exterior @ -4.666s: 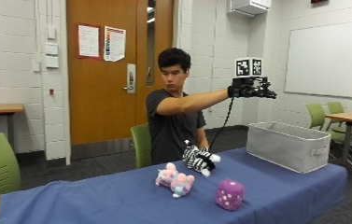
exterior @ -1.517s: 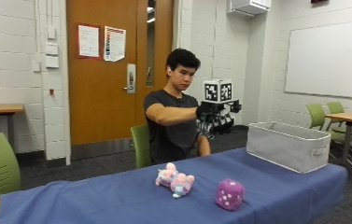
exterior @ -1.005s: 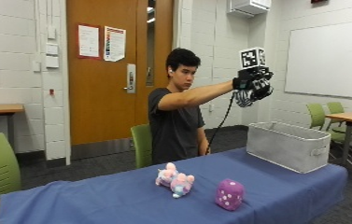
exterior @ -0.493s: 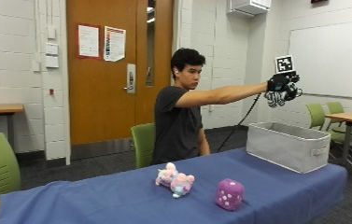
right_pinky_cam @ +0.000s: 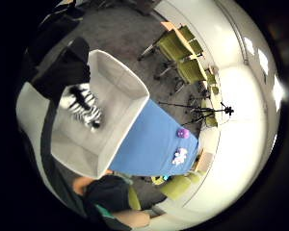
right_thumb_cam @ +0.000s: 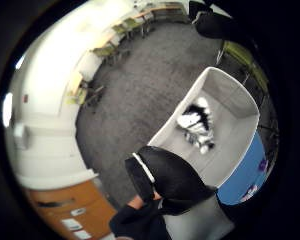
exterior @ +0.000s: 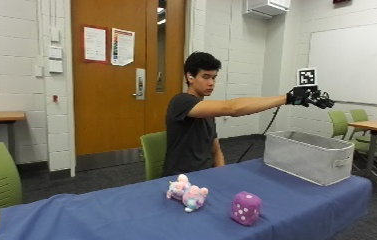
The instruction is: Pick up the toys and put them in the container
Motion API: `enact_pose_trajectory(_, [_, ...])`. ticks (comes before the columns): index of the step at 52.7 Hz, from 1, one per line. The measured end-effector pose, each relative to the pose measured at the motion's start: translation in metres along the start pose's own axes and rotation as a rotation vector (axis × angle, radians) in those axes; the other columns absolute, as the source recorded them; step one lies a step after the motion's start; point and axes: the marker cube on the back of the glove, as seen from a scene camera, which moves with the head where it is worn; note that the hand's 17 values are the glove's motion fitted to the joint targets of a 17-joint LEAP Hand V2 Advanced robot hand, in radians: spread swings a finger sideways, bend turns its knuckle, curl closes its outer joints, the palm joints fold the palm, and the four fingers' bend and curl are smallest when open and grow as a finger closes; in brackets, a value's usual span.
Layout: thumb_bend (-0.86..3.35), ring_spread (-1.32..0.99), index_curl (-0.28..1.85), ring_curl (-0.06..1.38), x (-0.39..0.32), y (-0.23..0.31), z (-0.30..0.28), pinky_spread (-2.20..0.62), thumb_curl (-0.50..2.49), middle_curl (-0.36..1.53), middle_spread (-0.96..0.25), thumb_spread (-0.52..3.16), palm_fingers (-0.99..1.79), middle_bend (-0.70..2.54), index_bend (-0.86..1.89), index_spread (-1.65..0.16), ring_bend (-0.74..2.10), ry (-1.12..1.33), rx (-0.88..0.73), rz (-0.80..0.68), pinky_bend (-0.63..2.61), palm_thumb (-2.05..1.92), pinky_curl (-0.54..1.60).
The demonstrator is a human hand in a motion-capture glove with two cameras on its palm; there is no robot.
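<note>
The gloved right hand (exterior: 310,97) hangs above the grey container (exterior: 308,156), fingers released and holding nothing. The zebra toy (right_pinky_cam: 84,107) lies inside the container. The pink toy (exterior: 187,192) and purple die (exterior: 246,207) sit on the blue table (exterior: 108,215), well apart from it. Risk: a long reach back could knock either toy off the edge.

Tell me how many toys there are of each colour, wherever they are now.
Black-and-white striped: 1, the zebra toy lying inside the grey container.
Pink: 1, the pink plush toy on the blue tablecloth.
Purple: 1, the purple dice toy on the tablecloth.
Total: 3 toys.
</note>
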Motion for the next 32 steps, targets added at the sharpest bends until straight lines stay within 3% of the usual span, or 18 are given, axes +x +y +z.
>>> enact_pose_trajectory(6, [-0.12,-0.24,0.65,0.36,-0.016,0.004,-0.013,-0.20,0.75,0.51,-0.13,0.99,0.03,0.27,0.16,-0.34,0.65,-0.086,0.007,0.144,1.10,-0.13,0.41])
enact_pose_trajectory(11, [-0.12,-0.24,0.61,0.35,-0.035,0.021,-0.013,-0.17,0.63,0.50,-0.12,1.01,0.04,0.28,0.16,-0.35,0.65,0.123,0.022,0.087,1.05,-0.15,0.39])
enact_pose_trajectory(15, [-0.11,-0.25,0.59,0.35,-0.034,0.038,-0.026,-0.16,0.56,0.50,-0.12,1.02,0.05,0.29,0.16,-0.36,0.66,-0.008,0.014,0.032,1.02,-0.14,0.37])
enact_pose_trajectory(17, [-0.11,-0.25,0.58,0.35,-0.021,0.048,-0.031,-0.15,0.52,0.50,-0.12,1.02,0.05,0.29,0.17,-0.36,0.66,-0.041,0.013,-0.022,1.00,-0.15,0.37])
enact_pose_trajectory(21, [-0.11,-0.26,0.57,0.34,0.016,0.060,-0.033,-0.14,0.46,0.50,-0.12,1.02,0.03,0.30,0.17,-0.36,0.63,0.095,0.022,0.003,0.97,-0.14,0.36])
enact_pose_trajectory(32, [-0.11,-0.27,0.54,0.33,0.109,0.122,-0.054,-0.12,0.34,0.48,-0.13,1.01,0.06,0.29,0.18,-0.37,0.61,0.017,0.042,0.013,0.92,-0.14,0.34])
